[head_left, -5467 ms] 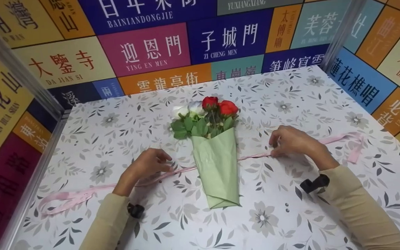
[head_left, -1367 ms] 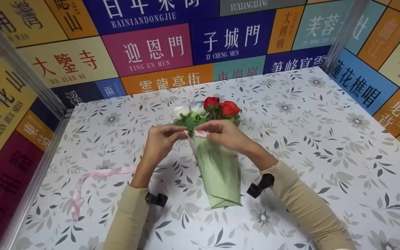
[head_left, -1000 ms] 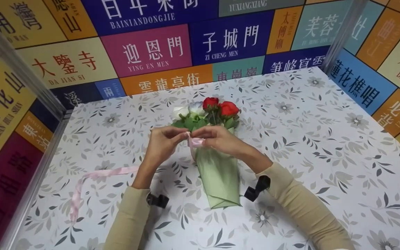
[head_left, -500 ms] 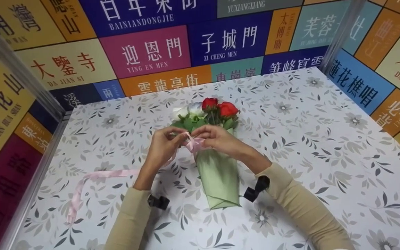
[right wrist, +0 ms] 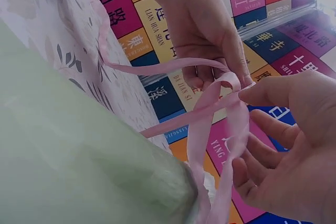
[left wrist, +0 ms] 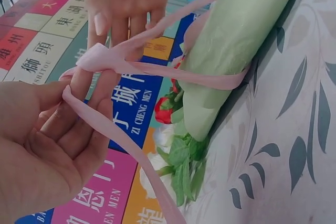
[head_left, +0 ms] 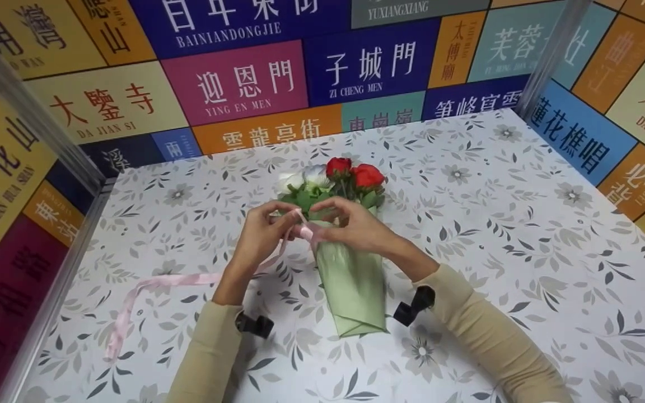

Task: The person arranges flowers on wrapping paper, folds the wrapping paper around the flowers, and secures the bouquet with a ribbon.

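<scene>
A bouquet wrapped in green paper [head_left: 353, 285] lies on the table, its red roses [head_left: 368, 175] and white flowers [head_left: 291, 180] pointing to the far side. Round the wrap runs a pink ribbon [left wrist: 194, 77], crossing into a loose loop above the paper. My left hand [head_left: 258, 232] pinches the ribbon between thumb and fingertip. Facing it, my right hand [head_left: 361, 226] has its thumb on the ribbon loop [right wrist: 199, 135], fingers bent round the hanging strands in the right wrist view. Part of the crossing is hidden by fingers.
One long ribbon tail [head_left: 166, 280] trails left over the flower-patterned tablecloth [head_left: 468, 336]. Printed panels with signs [head_left: 233, 78] wall the table at the back and both sides. Black camera mounts [head_left: 254, 324] sit on both wrists.
Both hands came from the bouquet's two sides to meet over the wrap, bringing the ribbon up. The right-hand ribbon tail left the table. Lately the loop shifted slightly and the right fingers spread.
</scene>
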Motion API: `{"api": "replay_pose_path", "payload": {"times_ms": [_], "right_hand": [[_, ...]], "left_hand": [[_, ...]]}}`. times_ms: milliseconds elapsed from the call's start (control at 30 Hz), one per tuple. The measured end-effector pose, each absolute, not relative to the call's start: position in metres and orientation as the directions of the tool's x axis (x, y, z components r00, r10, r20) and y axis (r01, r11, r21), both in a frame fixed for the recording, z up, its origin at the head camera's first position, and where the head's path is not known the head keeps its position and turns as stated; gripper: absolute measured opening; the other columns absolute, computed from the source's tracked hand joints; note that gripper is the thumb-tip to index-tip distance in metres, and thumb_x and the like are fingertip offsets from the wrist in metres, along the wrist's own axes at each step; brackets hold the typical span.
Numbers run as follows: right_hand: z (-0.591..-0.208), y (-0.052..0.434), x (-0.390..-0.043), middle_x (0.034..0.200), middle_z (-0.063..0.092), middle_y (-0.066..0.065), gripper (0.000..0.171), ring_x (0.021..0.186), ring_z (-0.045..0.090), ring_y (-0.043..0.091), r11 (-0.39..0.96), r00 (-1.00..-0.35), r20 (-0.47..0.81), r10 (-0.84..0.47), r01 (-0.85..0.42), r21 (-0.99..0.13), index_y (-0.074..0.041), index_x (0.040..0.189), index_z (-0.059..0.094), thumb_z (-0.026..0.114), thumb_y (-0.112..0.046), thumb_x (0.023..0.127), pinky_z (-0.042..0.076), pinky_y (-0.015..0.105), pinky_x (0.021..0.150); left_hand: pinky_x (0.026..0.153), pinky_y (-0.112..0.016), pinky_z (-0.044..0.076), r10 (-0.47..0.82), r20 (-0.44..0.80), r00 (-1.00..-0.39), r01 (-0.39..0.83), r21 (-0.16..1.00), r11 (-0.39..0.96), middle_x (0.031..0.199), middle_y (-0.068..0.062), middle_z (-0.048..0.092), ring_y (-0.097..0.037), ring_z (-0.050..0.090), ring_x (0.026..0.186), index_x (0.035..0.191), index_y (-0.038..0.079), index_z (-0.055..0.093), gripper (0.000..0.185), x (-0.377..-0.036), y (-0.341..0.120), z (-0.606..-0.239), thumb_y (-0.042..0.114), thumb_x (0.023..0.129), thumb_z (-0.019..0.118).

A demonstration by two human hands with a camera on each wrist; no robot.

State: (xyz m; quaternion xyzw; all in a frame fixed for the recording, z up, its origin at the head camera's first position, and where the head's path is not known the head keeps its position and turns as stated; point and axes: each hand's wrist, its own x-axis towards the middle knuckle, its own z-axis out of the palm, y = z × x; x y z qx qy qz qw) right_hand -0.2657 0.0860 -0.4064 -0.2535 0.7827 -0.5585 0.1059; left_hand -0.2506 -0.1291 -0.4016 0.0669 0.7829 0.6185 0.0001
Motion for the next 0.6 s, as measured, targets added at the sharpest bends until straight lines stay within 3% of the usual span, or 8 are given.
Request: {"api": "replay_pose_path", "payload": {"times_ms": [100,267,433,600], "right_hand": [[-0.4058,0.0859,-0.2653,0.128,0.062,0.011,0.035,0.119,0.057,0.031,0.263,-0.86,0.154,-0.486,-0.312,-0.913,-0.008,0.118,0.066,0.078,-0.014,0.086,0.048,0.049,0.099],[-0.4067,0.0863,-0.2641,0.108,0.062,0.007,0.02,0.107,0.056,0.03,0.36,-0.863,0.183,-0.471,-0.377,-0.853,-0.009,0.097,0.072,0.083,-0.016,0.081,0.045,0.046,0.093],[-0.4069,0.0838,-0.2615,0.099,0.063,0.006,0.018,0.099,0.056,0.022,0.423,-0.87,0.159,-0.467,-0.378,-0.824,-0.012,0.092,0.075,0.085,-0.019,0.079,0.047,0.048,0.093],[-0.4088,0.0808,-0.2594,0.094,0.064,0.004,0.022,0.093,0.058,0.018,0.449,-0.886,0.154,-0.437,-0.364,-0.816,-0.013,0.091,0.075,0.087,-0.027,0.078,0.047,0.035,0.082]], "left_hand": [[0.061,-0.029,0.056,0.102,0.069,-0.992,0.091,0.971,0.221,0.071,-0.007,0.075,-0.011,0.07,0.061,0.113,-0.002,0.069,0.023,-0.2507,-0.1294,-0.4016,0.015,0.099,0.063],[0.063,-0.029,0.058,0.083,0.058,-0.995,0.073,0.977,0.201,0.073,-0.009,0.076,-0.012,0.071,0.062,0.113,0.0,0.07,0.022,-0.2526,-0.1297,-0.4027,0.015,0.099,0.063],[0.064,-0.03,0.059,0.066,0.039,-0.997,0.051,0.982,0.181,0.076,-0.01,0.076,-0.013,0.072,0.063,0.113,0.0,0.07,0.021,-0.2535,-0.1295,-0.4033,0.013,0.099,0.063],[0.065,-0.029,0.06,0.076,0.028,-0.997,0.04,0.987,0.156,0.079,-0.013,0.077,-0.012,0.072,0.062,0.115,-0.002,0.068,0.022,-0.2528,-0.1273,-0.4026,0.011,0.099,0.062]]}}
